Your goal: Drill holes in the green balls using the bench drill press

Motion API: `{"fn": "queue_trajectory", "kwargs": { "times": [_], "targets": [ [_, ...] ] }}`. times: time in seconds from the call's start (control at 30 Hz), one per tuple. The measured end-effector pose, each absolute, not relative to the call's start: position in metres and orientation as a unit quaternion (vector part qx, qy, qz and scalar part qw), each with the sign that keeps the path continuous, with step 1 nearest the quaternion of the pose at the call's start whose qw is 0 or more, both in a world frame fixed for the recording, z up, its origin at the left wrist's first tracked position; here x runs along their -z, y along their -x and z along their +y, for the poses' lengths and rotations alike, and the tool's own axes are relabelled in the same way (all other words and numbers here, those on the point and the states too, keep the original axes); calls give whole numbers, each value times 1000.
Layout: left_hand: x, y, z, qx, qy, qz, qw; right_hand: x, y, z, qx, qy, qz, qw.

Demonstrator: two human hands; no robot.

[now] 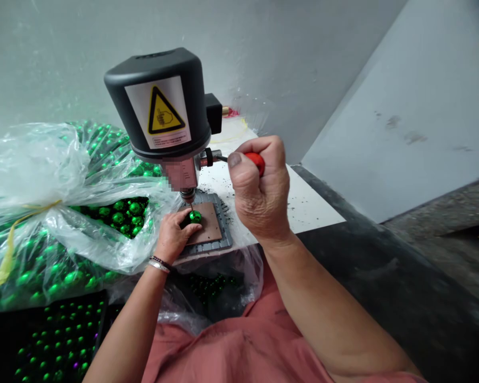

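My left hand pinches a shiny green ball between thumb and fingers. The ball rests on a brown board on the grey slotted base of a drill press. The thin drill bit comes down onto the top of the ball; whether it has gone in, I cannot tell. To the right and higher up, my right hand is wrapped round the red knob of the press's feed lever. A black housing with a yellow warning label covers the top of the machine.
Clear plastic bags of green balls lie at the left. A dark tray of small green balls sits at lower left. Another plastic bag hangs below the table's front edge. Dark chips are scattered over the white tabletop. Walls stand behind and right.
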State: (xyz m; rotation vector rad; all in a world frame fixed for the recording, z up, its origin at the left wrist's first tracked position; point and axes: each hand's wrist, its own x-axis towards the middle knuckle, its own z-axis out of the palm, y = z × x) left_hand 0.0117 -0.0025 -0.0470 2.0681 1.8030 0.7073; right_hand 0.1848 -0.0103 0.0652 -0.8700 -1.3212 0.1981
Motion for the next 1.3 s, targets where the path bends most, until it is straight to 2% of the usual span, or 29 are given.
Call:
{"fn": "queue_trajectory", "kwargs": {
  "times": [0.4,0.67,0.87,1.3],
  "targets": [
    [51,-9,-2,-266,-735,612,118,-60,-183,-8,-125,369,-588,709],
    [53,-11,-1,-268,-735,611,123,-58,-183,-14,-55,391,-590,705],
    [55,-12,-2,-283,-723,618,123,-54,-183,-17,-50,398,-591,700],
    [53,-14,-3,-288,-716,618,149,-24,-176,-16,-138,403,-547,721]
  ]
}}
